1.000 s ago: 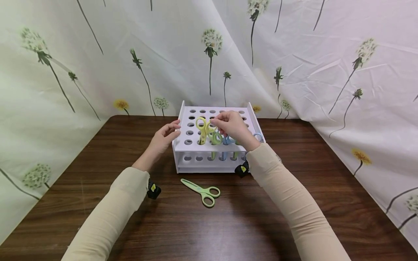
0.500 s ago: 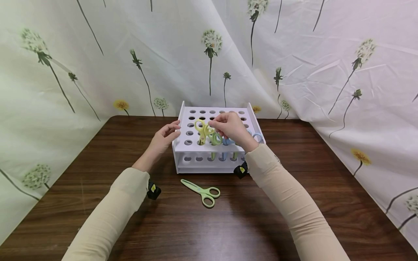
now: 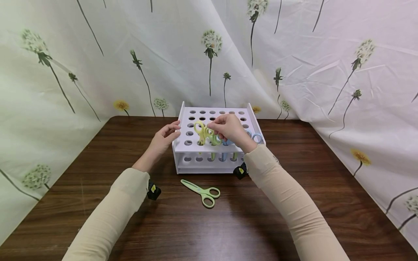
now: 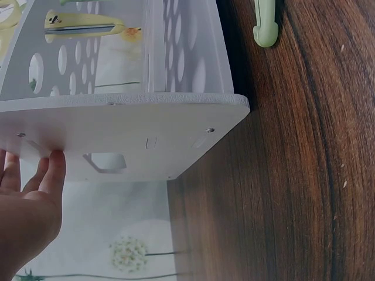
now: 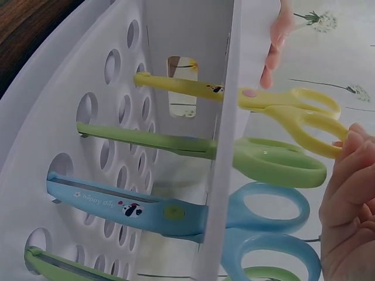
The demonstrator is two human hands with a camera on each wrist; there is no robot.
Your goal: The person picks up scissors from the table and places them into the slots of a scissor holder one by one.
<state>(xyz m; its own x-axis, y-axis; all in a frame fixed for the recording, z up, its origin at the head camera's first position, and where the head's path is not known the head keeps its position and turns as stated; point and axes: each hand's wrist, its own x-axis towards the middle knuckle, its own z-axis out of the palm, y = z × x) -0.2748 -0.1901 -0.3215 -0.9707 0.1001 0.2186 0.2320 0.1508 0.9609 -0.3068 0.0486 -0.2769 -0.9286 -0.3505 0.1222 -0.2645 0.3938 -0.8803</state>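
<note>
My right hand [image 3: 230, 128] pinches one handle loop of the yellow scissors [image 3: 201, 136] between thumb and fingers. Their blade runs down through a front-row hole of the white rack [image 3: 183, 148], and its tip overlaps a lower-shelf hole in the right wrist view. Beside them, green scissors [image 5: 176, 143] and blue scissors [image 5: 146, 212] stand through neighbouring holes, handles up. My left hand [image 3: 163, 137] touches the rack's left side panel [image 4: 129, 134] with its fingertips, fingers loosely bent. The right hand partly hides the scissors behind it in the head view.
Another pair of green scissors [image 3: 205, 191] lies on the dark wooden table [image 3: 147, 224] in front of the rack. Further right in the rack stand a green blade [image 5: 64, 268] and a blue handle loop [image 3: 257, 137]. A flower-print curtain [image 3: 183, 54] hangs behind.
The yellow scissors have moved down and slightly left with my right hand, and their tip now shows below the top shelf. My left hand has stayed at the rack's side.
</note>
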